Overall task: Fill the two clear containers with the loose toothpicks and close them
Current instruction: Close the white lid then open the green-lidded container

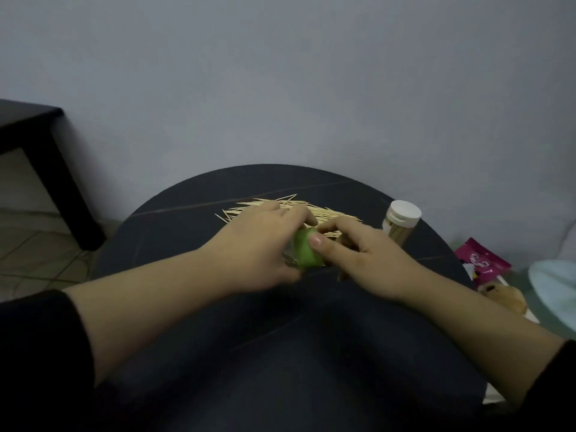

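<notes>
While left hand [258, 244] curls round container [290, 256] to steady it, I read right hand [367, 260] pinching green lid [307, 252]; toothpicks [311, 210] just beyond grip, white-capped container [402, 222] right.

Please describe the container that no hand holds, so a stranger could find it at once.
Find the dark round table by the grey wall. Near its right edge, right of the toothpick pile, a clear container stands upright with toothpicks inside. Its white cap sets it apart from the green-lidded one held by the left hand and right hand.

Dark table [174, 219]: loose toothpicks [330, 213], lidded container [402, 227]
</notes>
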